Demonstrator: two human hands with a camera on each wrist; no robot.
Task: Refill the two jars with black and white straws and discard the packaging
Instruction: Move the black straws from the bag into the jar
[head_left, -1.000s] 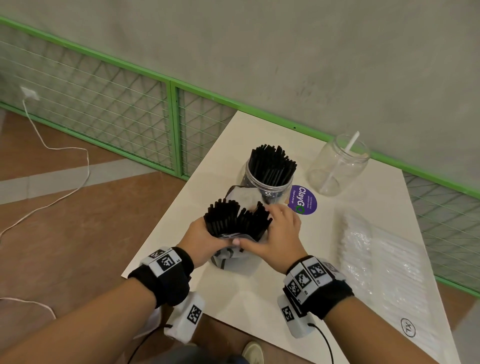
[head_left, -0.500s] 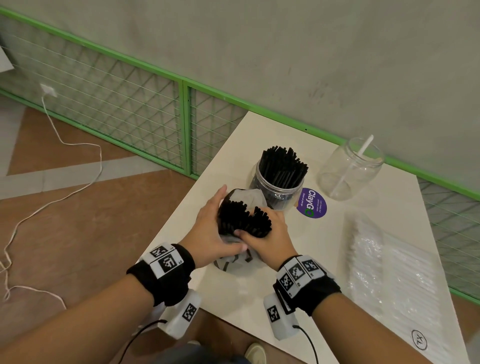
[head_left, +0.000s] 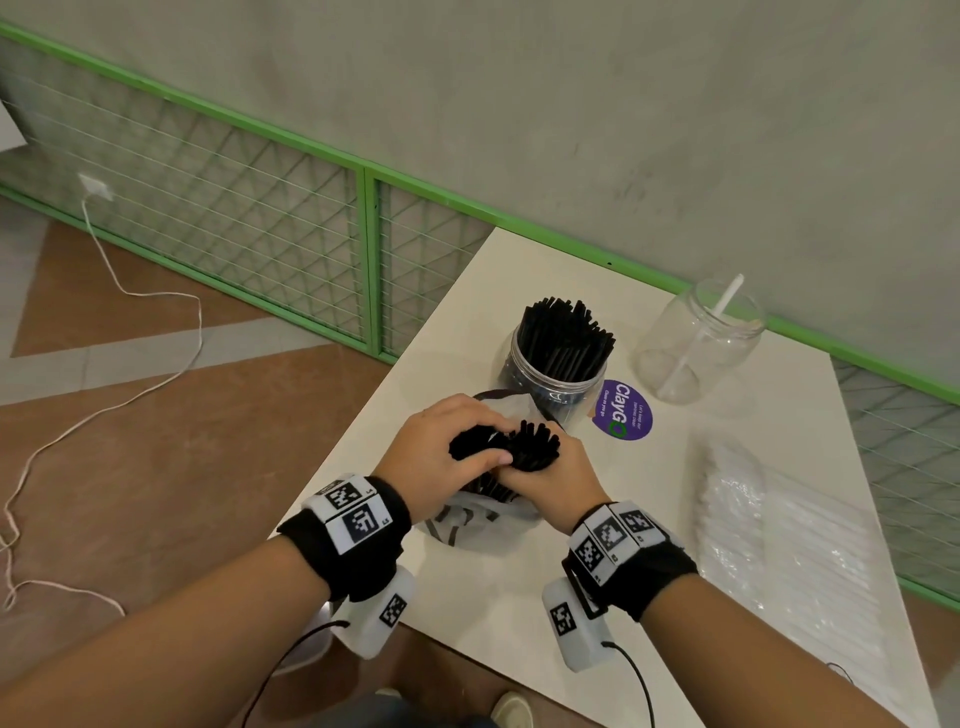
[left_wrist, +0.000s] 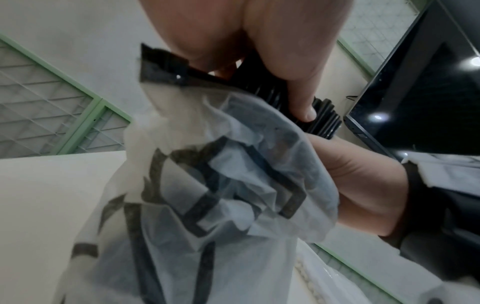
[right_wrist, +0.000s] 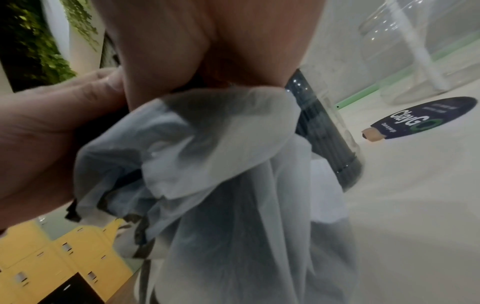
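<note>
Head view: left hand (head_left: 441, 447) and right hand (head_left: 545, 475), fingers curled round 1 bundle of black straws (head_left: 511, 447) rising from a translucent bag (head_left: 475, 522) on the table (head_left: 519, 613), just before the straw-filled jar (head_left: 558, 364); clear jar (head_left: 696, 343) holds 1 white straw (head_left: 701, 338).
Left wrist view: thumb presses the bundle.
Right wrist view: bag bunched beneath the fingers.

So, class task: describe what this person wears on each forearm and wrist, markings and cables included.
Both forearms are bare, without sleeves. Each wrist carries a black wristband: left wristband, right wristband. Both have white blocks printed with black square tag markers on top. Under each hangs a white box, left box and right box, each with its own tag marker and a thin black cable.
</note>
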